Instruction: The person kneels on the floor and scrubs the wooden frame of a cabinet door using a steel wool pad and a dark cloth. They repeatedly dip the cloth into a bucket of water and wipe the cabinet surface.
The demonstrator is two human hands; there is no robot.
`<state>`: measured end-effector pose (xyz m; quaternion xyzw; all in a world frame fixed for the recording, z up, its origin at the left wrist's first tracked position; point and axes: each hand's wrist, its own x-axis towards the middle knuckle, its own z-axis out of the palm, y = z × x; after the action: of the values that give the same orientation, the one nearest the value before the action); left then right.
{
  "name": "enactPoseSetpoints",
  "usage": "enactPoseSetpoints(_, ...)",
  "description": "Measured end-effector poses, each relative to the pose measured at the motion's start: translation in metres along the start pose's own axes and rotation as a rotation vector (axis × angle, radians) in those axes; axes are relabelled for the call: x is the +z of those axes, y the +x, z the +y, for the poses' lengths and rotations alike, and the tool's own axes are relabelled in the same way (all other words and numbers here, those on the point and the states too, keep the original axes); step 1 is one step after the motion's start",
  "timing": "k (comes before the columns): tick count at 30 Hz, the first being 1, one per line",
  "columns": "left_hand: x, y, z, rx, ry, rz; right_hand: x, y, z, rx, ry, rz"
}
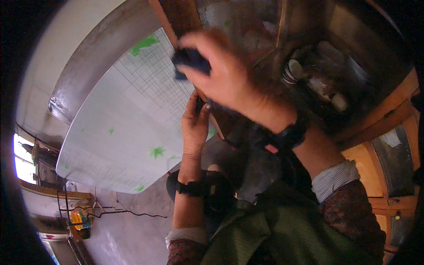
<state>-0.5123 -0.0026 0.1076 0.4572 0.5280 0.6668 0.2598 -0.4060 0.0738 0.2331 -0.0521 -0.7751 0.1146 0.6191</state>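
Note:
My right hand (225,73), blurred, grips a dark cloth (190,63) against the edge of a wooden cabinet door (180,20). Lower on the same door, my left hand (195,122) pinches the frame's edge between thumb and fingers. Part of the door is hidden behind my right hand and wrist. Just left of both hands lies a white tabletop (109,145) printed with grid lines and green leaves. A dark band circles each wrist.
Inside the dark cabinet on the right, stacked bowls (292,71) lean among hard-to-make-out items. Orange-brown cabinet doors (364,165) with dark panes stand at far right. A thin metal rack (112,212) and a yellow packet (79,217) are at lower left, above the grey floor (129,238).

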Motion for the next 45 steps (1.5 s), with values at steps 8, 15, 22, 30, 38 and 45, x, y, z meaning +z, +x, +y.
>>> enactPoseSetpoints(8, -0.004, 0.004, -0.003, 0.061, 0.202, -0.012, -0.006, 0.059, 0.004, -0.217, -0.124, 0.183)
enactPoseSetpoints(15, -0.002, -0.003, -0.002, 0.155, 0.32, 0.019, -0.008, -0.083, 0.0, 0.229, -0.063, -0.235)
enactPoseSetpoints(22, -0.028, -0.003, 0.016, -0.029, 0.005, 0.109, -0.056, -0.045, 0.016, 0.415, 0.335, 0.051)
enactPoseSetpoints(30, 0.016, -0.04, 0.034, 0.125, 0.226, -0.006, -0.168, -0.156, 0.058, 1.258, 0.455, 0.35)
enactPoseSetpoints(38, 0.036, -0.033, 0.022, -0.03, 0.5, 0.226, -0.209, -0.155, 0.046, 1.151, 0.529, 0.261)
enactPoseSetpoints(45, 0.031, -0.039, 0.025, 0.041, 0.378, 0.145, -0.298, 0.016, -0.036, 0.185, -0.555, 0.068)
